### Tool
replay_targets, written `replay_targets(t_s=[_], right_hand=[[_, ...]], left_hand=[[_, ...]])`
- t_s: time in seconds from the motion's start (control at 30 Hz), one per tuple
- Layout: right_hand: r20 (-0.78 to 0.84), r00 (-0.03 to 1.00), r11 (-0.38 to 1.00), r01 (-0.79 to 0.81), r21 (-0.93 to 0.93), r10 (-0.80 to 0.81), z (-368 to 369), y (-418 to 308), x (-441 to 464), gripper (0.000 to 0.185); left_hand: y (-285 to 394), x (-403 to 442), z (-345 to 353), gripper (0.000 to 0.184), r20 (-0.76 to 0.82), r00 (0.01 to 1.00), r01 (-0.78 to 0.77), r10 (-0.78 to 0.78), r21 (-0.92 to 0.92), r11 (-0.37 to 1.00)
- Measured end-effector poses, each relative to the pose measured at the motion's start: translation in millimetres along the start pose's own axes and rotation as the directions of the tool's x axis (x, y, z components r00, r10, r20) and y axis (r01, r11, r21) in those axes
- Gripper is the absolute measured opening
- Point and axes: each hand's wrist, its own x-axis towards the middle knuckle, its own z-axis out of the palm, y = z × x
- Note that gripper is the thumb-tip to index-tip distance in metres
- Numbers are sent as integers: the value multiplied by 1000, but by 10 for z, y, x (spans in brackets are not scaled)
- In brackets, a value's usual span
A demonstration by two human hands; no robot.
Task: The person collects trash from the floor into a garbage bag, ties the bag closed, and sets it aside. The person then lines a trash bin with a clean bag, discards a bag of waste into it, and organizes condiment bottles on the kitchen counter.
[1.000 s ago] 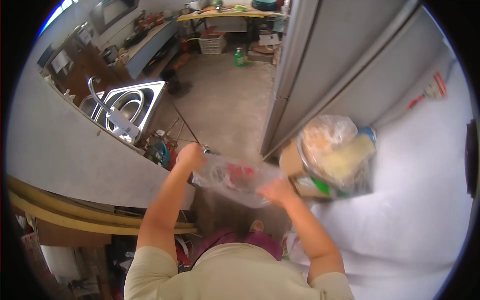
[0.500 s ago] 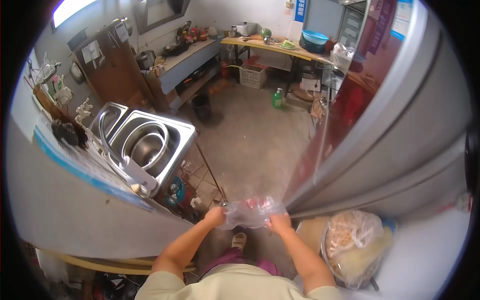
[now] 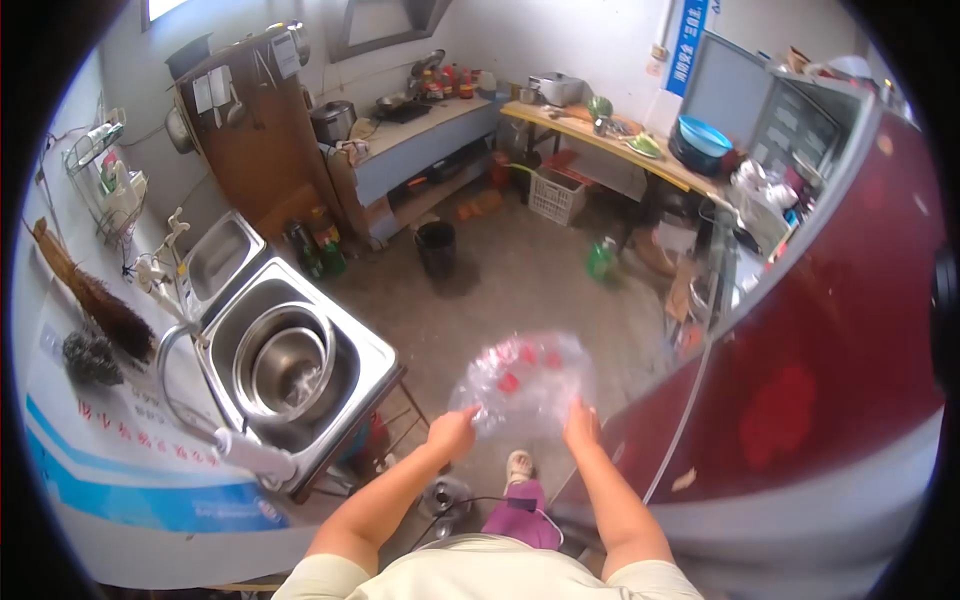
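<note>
A clear plastic bag [image 3: 530, 375] with red print is stretched between my two hands in front of me, its far edge billowing out. My left hand [image 3: 453, 432] is closed on the bag's near left corner. At the near right corner, my right hand [image 3: 581, 424] pinches the plastic. Both arms reach forward over the floor, and the bag hangs in the air above it. Whether anything lies inside the bag is hard to make out; only red marks show through the film.
To the left stands a steel sink [image 3: 375, 350] with metal bowls [image 3: 250, 350] in it. A dark red cabinet side [image 3: 780, 370] rises on the right. Ahead are a black bucket [image 3: 437, 250], a green bottle [image 3: 601, 260], a white crate [image 3: 556, 195] and a yellow-edged table [image 3: 570, 130].
I have moved forward into the room, the sink now nearer. The bag has spread wider and billowed upward between my hands. The food bag at lower right has left the view.
</note>
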Motion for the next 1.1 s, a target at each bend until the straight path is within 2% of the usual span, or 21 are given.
replay_targets(t_s=[0.07,0.17,0.27,0.33,0.4,0.43,0.47,0.5,0.53,0.63,0.67,0.7,0.73,0.77,0.8,0.83,0.93,0.97,1.03,1.07,1.1], right_hand=[[100,995,996,-14,-88,23,-81,168,340,20],[283,927,961,-196,-193,246,19,561,972,32],[387,852,930,-274,-245,353,4,903,1545,22],[242,932,961,-244,-133,270,-59,1035,1846,20],[82,976,980,-197,-36,199,-238,1063,2054,18],[44,967,956,-257,140,253,-336,1006,2236,15],[-97,976,944,-159,290,194,-502,908,2383,14],[-243,958,908,-38,417,152,-692,790,2504,14],[-389,912,850,102,517,128,-834,684,2617,13],[-766,639,853,435,289,-67,-1009,449,2891,16],[-487,868,914,275,297,-102,-818,510,3003,19],[-143,986,963,117,241,-84,-424,657,3126,21],[208,978,992,-11,128,-16,-71,798,3243,24],[301,949,996,82,40,-91,283,985,3220,25],[387,909,982,185,-38,-157,513,1075,3304,27],[392,910,991,123,55,-135,432,955,3501,27],[433,897,959,-45,278,-83,248,416,3771,27],[408,910,947,-60,317,-79,292,275,3972,27],[260,955,894,14,447,-145,579,78,4442,28],[276,956,875,-46,481,-102,502,-184,4650,28],[246,961,876,-7,483,-128,502,-378,4861,27]], left_hand=[[107,341,-1,41,-93,996,-19,15,-39,999],[281,903,-95,33,-133,991,32,-30,17,999],[518,1537,-157,26,-129,992,29,-18,80,996],[633,1925,-233,23,-70,994,99,-90,138,985],[725,2230,-410,22,-194,970,159,-147,50,986],[784,2360,-503,22,-253,951,185,-179,0,983],[868,2453,-622,23,-408,905,101,-125,-80,992],[984,2534,-771,28,-616,788,-102,25,-90,991],[1072,2604,-889,34,-788,598,-297,144,-51,954],[1015,2738,-1031,44,-775,496,-477,392,134,868],[855,2921,-832,45,-646,674,-405,358,81,911],[745,3079,-644,44,-258,961,-63,100,146,987],[482,3235,-387,35,36,998,43,-49,137,990],[335,3359,-248,25,274,950,118,-149,127,985],[140,3459,-37,21,173,976,131,-134,26,991],[94,3476,-96,23,51,996,78,-70,-171,982],[-259,3832,-216,26,120,953,303,-280,-458,836],[-546,4012,-91,26,-47,970,172,-240,-564,807],[-700,4293,-389,27,-148,933,200,-329,-547,813],[-764,4475,-562,27,-196,907,217,-373,-542,812],[-825,4610,-678,27,-237,870,239,-433,-565,790]])
